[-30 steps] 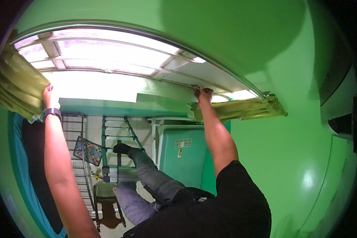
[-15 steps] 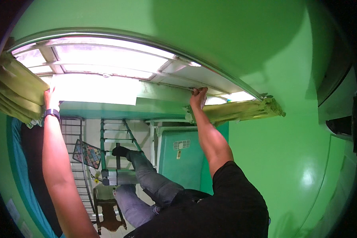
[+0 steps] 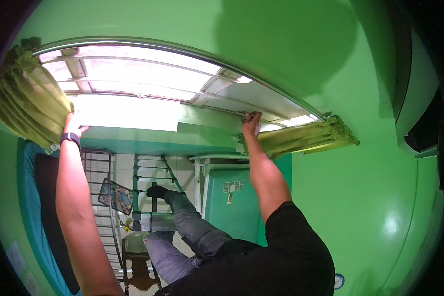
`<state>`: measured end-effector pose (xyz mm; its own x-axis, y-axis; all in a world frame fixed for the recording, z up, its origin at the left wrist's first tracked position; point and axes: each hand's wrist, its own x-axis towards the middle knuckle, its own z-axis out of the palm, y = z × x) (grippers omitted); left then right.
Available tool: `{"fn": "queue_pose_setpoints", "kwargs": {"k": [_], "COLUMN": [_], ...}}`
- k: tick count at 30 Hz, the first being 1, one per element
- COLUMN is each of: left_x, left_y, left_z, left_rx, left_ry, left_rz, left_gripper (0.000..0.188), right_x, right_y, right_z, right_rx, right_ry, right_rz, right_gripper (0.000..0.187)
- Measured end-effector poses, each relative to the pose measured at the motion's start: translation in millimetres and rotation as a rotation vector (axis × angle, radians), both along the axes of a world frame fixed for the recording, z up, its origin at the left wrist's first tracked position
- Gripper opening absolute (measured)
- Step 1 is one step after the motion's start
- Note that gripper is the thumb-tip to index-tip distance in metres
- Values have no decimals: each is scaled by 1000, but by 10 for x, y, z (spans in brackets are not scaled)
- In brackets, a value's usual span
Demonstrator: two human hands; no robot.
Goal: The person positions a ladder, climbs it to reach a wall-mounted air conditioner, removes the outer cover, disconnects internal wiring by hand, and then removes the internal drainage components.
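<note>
At the left end of a bright white rectangular sheet (image 3: 128, 113), my left hand (image 3: 74, 124) is closed on its edge, the thumb below. The sheet lies along the bottom of a long window (image 3: 143, 74); glare hides its surface. Farther right, my right hand (image 3: 252, 122) has its fingers curled at the window's lower frame, by a greyish pane (image 3: 261, 96). What those fingers hold, if anything, cannot be made out. Yellow-green curtains hang beside each hand: the left curtain (image 3: 32, 98) and the right curtain (image 3: 306, 138).
Below me stands a ladder (image 3: 135, 185) with my foot on it. Around it are a metal rail frame (image 3: 101, 197), a wooden chair (image 3: 140, 271), a patterned mat (image 3: 117, 197) and a green panel (image 3: 232, 197). A curtain rod (image 3: 182, 49) runs above the window.
The view has shifted slightly, so most things appear a little farther right. Both hands stay at nearly the same places on the sheet and the window frame.
</note>
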<state>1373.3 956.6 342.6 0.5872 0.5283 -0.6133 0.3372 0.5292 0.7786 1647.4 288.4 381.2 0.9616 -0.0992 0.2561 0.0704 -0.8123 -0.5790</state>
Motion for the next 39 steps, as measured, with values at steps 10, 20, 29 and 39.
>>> {"fn": "queue_pose_setpoints", "kwargs": {"k": [10, 20, 29, 39], "left_x": [-856, -1319, -749, 495], "left_y": [-849, -2171, -2885, -3541], "left_z": [1120, 2576, 2994, 2878], "left_rx": [198, 612, 663, 930], "left_ry": [-239, -478, -953, -889], "left_rz": [95, 127, -175, -456], "left_gripper": [31, 30, 13, 16], "right_x": [-409, -1710, -1633, -791], "right_y": [109, 948, 985, 630], "right_z": [206, 1706, 2205, 1833], "right_rx": [740, 731, 1485, 1657], "right_ry": [372, 843, 749, 515], "right_rz": [-386, 475, 445, 275], "right_gripper": [55, 62, 82, 89]}}
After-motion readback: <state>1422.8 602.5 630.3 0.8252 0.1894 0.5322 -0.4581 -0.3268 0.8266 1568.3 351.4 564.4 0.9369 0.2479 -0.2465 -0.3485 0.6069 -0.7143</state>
